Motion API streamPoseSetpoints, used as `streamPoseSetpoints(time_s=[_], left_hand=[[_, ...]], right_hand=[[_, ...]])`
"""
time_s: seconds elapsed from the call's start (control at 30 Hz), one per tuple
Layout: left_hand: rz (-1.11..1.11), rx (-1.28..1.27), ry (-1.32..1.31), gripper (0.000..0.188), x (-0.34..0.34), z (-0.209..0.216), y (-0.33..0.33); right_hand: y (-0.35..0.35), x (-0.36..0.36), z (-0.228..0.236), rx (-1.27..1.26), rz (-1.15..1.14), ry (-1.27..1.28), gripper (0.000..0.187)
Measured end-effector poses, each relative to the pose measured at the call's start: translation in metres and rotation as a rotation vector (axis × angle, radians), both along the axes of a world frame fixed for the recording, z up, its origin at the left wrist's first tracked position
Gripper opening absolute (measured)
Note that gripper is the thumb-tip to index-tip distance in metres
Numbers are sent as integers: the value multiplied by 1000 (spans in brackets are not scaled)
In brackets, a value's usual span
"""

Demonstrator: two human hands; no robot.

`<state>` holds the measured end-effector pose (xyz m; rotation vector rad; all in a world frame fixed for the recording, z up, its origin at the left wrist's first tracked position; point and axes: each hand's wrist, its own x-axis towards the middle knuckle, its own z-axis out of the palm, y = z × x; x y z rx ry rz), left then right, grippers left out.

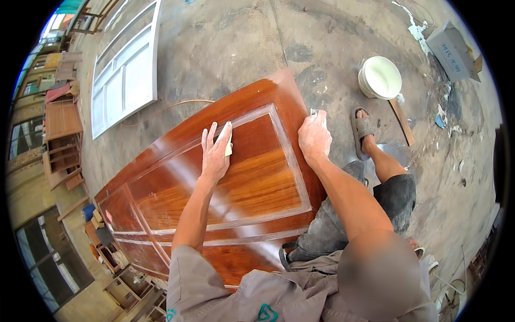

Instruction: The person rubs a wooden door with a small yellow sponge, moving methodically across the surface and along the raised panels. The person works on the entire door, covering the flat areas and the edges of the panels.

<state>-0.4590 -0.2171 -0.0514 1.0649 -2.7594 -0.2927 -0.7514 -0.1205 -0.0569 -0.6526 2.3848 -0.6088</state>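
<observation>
A glossy reddish-brown wooden door [230, 196] with raised panels lies in front of me. Pale, whitish lines run along the mouldings around its panels. My left hand [215, 156] rests on the upper panel, fingers stretched, with a small pale-yellow pad [229, 148] held under its thumb side; whether it is folded sandpaper I cannot tell. At the door's right edge my right hand [315, 137] is closed in a fist. Something small and whitish pokes out past its fingers, too little showing to name. Both hands look dusted with white.
A white bucket [381, 78] of pale liquid stands beyond my sandalled foot [363, 131], beside a wooden strip [402, 122]. Farther right sits a cardboard box [451, 52]. A white-framed panel [126, 72] lies far left, a thin hose [182, 101] near it. Wooden cabinets [63, 126] line the left wall.
</observation>
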Motion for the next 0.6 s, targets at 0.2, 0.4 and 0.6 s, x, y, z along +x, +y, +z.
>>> streamPoseSetpoints(time_s=[0.2, 0.4, 0.6], left_hand=[[-163, 34, 92, 59, -101, 2, 2], [132, -40, 50, 54, 23, 1, 17], [136, 8, 208, 54, -66, -7, 35]], right_hand=[[5, 1, -4, 15, 0, -4, 35], [4, 6, 1, 15, -1, -8, 35], [4, 1, -6, 37, 13, 44, 38]])
